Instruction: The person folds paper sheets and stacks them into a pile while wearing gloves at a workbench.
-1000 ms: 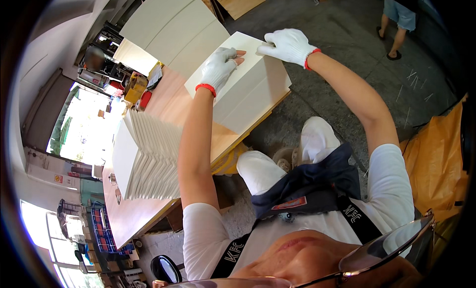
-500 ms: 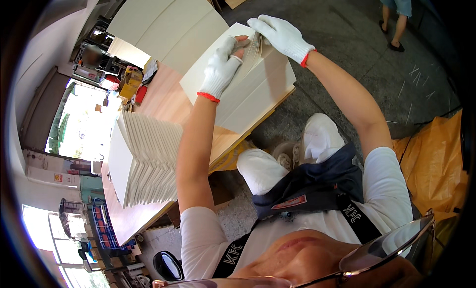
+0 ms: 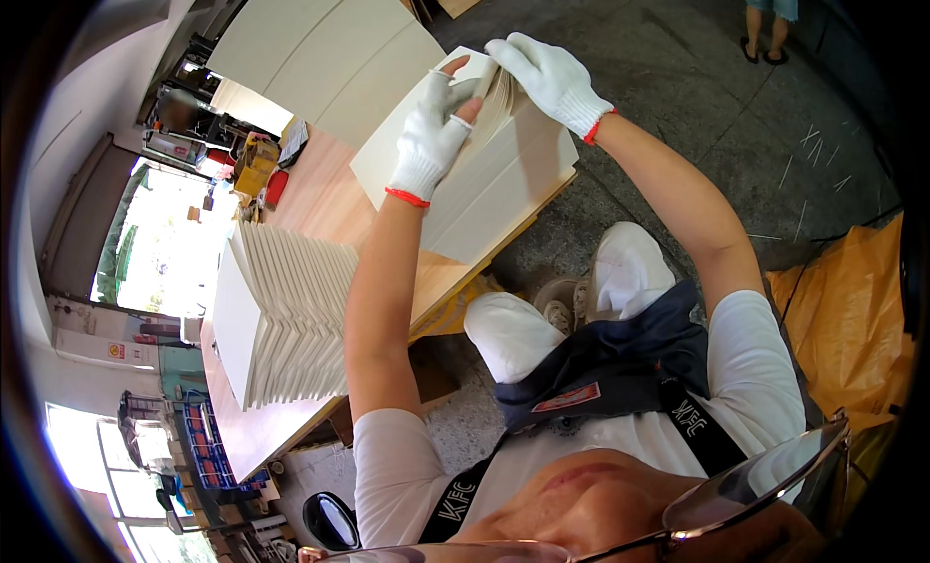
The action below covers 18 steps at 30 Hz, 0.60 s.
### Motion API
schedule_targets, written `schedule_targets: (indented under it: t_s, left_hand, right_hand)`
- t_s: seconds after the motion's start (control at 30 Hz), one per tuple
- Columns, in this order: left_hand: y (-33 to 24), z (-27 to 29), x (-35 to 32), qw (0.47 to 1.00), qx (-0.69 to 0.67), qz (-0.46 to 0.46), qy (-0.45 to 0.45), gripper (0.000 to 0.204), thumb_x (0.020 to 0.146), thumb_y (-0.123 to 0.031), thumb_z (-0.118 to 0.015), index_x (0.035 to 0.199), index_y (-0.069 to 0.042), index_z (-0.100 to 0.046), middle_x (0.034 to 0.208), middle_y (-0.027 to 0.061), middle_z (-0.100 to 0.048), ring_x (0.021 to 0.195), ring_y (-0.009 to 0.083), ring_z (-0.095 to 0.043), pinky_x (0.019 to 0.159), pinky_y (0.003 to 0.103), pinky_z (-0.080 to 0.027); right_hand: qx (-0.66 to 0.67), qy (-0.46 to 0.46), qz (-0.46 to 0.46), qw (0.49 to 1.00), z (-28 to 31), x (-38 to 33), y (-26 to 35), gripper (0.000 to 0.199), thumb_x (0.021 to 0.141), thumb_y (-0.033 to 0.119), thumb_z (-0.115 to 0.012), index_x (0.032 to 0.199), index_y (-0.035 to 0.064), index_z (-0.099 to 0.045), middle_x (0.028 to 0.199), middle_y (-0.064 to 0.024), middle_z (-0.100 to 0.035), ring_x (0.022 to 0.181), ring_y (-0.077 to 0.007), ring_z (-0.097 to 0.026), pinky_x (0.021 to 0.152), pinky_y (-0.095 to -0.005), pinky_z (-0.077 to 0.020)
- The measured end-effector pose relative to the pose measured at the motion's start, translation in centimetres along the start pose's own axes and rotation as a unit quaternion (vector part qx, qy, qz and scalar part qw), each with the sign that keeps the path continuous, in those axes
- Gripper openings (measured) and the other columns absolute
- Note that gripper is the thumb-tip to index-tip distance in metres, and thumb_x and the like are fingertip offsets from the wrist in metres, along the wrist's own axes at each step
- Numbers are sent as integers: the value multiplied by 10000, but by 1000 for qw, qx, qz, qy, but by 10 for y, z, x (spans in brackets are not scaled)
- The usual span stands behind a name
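A tall stack of cream-white paper sheets (image 3: 494, 190) stands at the table's right edge. My right hand (image 3: 554, 83), in a white knit glove with a red cuff, curls over the stack's far right edge and holds a fanned-up batch of sheets (image 3: 500, 100). Just left of that batch is my left hand (image 3: 429, 141), gloved alike but with bare thumb and forefinger tips. Its thumb and forefinger are apart, close to the lifted sheets; the other fingers are partly hidden.
Folded sheets (image 3: 291, 316) are piled on the wooden table (image 3: 329, 180) near my left forearm. Larger pale sheets (image 3: 329, 54) lie beyond. A yellow box (image 3: 256, 163) sits at the table's far left. White strips (image 3: 814, 146) litter the floor; orange sheeting (image 3: 848, 321) is at right. Someone's legs (image 3: 770, 25) show far off.
My left thumb and forefinger have spread wider apart. The right hand has barely shifted and keeps the sheets bent up. The distant person's legs have come together.
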<state>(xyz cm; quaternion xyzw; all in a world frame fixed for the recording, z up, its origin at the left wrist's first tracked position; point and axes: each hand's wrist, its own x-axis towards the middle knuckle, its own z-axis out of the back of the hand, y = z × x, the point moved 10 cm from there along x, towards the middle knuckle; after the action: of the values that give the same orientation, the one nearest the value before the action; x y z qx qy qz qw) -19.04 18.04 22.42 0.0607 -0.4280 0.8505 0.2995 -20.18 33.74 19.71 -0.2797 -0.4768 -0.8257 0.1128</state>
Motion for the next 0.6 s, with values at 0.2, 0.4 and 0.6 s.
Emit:
schedule_targets:
  t_s: [0.2,0.4,0.6]
  left_hand:
    - [9,-10,1,993,100,33,58,375,890,-187,-641,1263,-182,-602,982,84,-694,783,166,-642,746,294,-510]
    - [5,-15,-1,997,32,40,49,448,859,-79,-687,1289,-78,-562,854,-11,-567,696,86,-505,650,254,-446]
    - [2,-9,-1,995,80,13,50,368,924,-149,-581,1283,-73,-565,901,25,-594,741,103,-524,751,265,-464]
  right_hand:
    - [-13,-21,4,1000,-5,3,-9,444,976,515,-360,977,143,-602,848,-144,-649,827,-373,-613,699,-477,-456]
    - [1,-22,0,1000,-5,3,-11,472,972,532,-359,946,125,-597,844,-154,-650,828,-380,-614,700,-474,-459]
    - [0,-4,-39,999,-2,1,-10,520,958,573,-387,919,97,-590,797,-142,-627,773,-353,-606,683,-438,-453]
